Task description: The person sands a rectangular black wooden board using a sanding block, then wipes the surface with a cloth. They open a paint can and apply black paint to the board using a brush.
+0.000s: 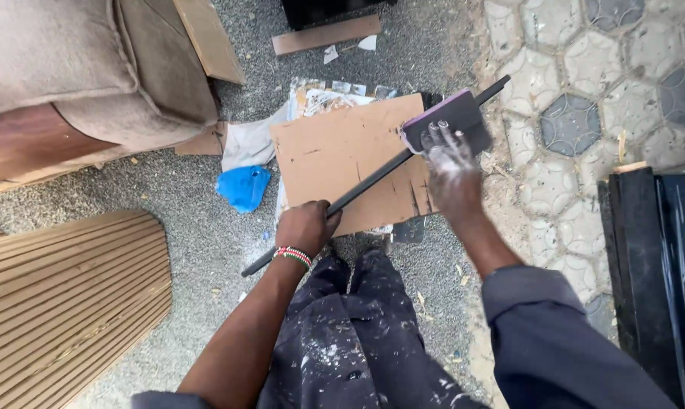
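long thin black bar [373,176], slanting from 7 o'clock up to 1 o'clock over a flat brown cardboard sheet [342,155], dark sanding block [448,121] with purple edge pressed on its upper half

Grey gravelly ground [183,220] meets hexagonal paving [585,91], with a beige upholstered sofa [70,68] and ribbed wooden panel [62,295] at left.

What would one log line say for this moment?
left hand: grips long thin black rod | right hand: presses purple-edged dark sanding pad on rod | beneath: brown cardboard sheet
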